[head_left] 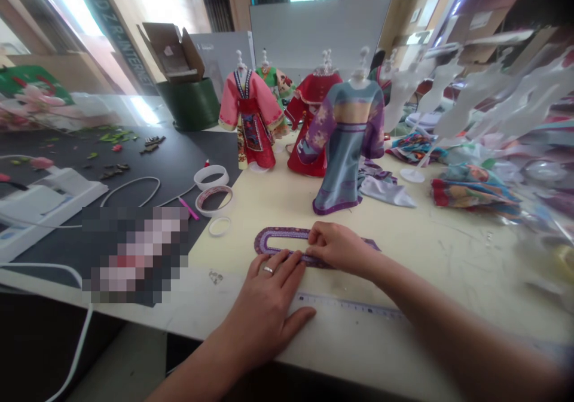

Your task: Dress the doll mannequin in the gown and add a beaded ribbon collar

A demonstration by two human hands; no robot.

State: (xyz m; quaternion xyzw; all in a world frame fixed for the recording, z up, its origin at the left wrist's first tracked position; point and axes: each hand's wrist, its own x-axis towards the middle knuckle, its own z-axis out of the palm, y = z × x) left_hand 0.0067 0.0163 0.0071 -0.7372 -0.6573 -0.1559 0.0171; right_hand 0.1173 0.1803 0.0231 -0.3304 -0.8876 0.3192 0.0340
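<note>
A purple patterned trim piece [282, 232], bent into a long U with lighter bands along its inner edge, lies on the pale yellow table surface. My left hand [271, 291], with a ring on one finger, rests flat with its fingertips on the near side of the trim. Its thumb is stretched out to the right. Over the right part of the trim, my right hand [336, 246] has its fingers pinched together at the inner edge. Both hands partly hide the trim. A clear ruler [350, 305] lies just right of my left hand.
Behind the trim stand small dress forms in costumes, the nearest in a blue and purple robe [345, 145]. Tape rolls [214, 201] and a pink pen [189, 209] lie left. Folded fabrics [475, 189] and bare white forms [475, 100] are right. A power strip [54, 204] sits far left.
</note>
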